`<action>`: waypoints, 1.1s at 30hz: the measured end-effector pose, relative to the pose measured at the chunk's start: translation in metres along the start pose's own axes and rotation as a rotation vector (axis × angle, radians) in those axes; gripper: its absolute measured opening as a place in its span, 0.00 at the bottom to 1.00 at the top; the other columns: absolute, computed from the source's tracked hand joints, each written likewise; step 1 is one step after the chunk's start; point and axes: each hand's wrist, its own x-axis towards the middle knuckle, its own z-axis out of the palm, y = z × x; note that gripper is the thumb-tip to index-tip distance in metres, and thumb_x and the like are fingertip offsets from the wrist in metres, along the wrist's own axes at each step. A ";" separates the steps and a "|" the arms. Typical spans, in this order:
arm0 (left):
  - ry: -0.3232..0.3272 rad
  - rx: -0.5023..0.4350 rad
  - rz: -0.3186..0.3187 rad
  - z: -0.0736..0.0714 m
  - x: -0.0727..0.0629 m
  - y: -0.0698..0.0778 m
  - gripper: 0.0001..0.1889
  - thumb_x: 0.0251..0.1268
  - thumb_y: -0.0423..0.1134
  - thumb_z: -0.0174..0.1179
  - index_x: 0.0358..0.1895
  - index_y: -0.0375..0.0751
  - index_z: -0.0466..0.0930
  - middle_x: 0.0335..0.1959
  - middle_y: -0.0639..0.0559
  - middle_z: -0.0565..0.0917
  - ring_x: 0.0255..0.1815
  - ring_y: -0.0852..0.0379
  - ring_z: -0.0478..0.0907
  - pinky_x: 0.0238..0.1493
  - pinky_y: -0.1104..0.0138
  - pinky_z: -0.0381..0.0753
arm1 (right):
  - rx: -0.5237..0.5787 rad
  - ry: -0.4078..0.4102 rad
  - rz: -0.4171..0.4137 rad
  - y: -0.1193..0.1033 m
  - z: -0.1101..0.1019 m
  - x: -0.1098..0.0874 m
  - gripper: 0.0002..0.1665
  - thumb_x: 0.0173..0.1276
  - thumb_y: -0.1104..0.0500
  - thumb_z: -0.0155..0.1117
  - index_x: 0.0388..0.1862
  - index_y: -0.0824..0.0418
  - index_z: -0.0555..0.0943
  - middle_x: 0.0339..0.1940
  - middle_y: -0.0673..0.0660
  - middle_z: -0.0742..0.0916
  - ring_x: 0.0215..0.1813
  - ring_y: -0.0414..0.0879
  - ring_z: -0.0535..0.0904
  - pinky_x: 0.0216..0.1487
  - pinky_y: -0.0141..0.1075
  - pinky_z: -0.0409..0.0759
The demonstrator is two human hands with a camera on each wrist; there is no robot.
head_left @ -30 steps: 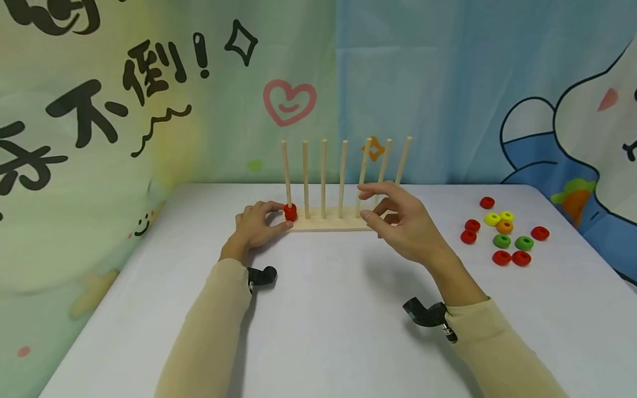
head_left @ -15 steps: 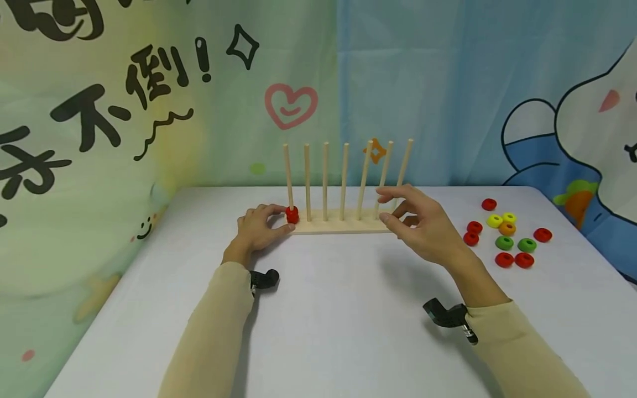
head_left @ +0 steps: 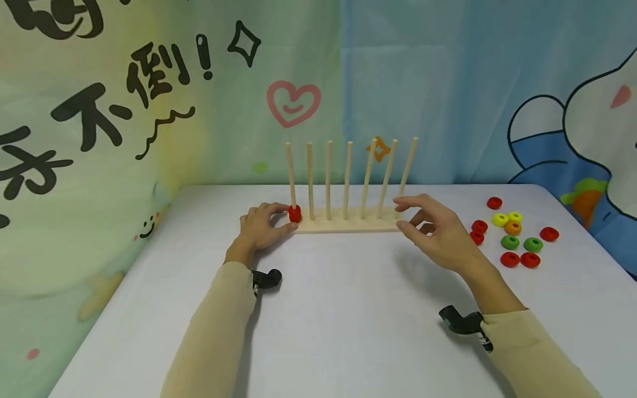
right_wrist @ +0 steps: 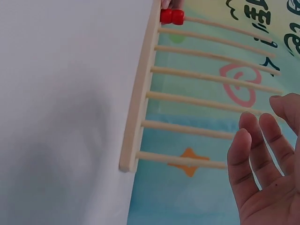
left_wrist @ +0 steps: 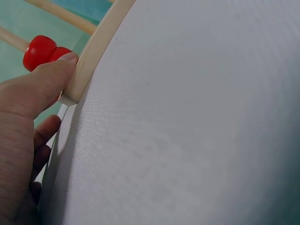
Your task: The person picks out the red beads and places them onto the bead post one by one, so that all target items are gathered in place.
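A pale wooden peg rack [head_left: 328, 223] with several upright pegs stands toward the back of the white table. Two red beads [left_wrist: 42, 52] sit stacked at the foot of its leftmost peg. My left hand [head_left: 259, 228] holds the rack's left end, the thumb [left_wrist: 58, 75] lying against the base beside the beads. At the other end of the rack, my right hand [head_left: 433, 229] hovers with fingers loosely bent and nothing between them. The right wrist view shows bare pegs nearest this hand [right_wrist: 269, 173].
Loose beads lie at the right of the table: several red ones [head_left: 530, 260], two yellow [head_left: 500, 220], an orange [head_left: 513, 228] and two green [head_left: 510, 242]. A printed curtain [head_left: 398, 83] hangs behind the table.
My right hand has moved rightward along the rack, from the middle-right pegs to past the last one. The left hand keeps its place at the left end.
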 end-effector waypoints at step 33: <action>-0.013 -0.007 0.005 0.000 0.000 0.002 0.33 0.61 0.68 0.57 0.67 0.59 0.71 0.70 0.47 0.69 0.69 0.41 0.60 0.64 0.43 0.54 | -0.275 0.012 0.229 0.028 -0.070 -0.058 0.30 0.66 0.62 0.69 0.66 0.48 0.76 0.48 0.48 0.83 0.38 0.34 0.74 0.39 0.20 0.73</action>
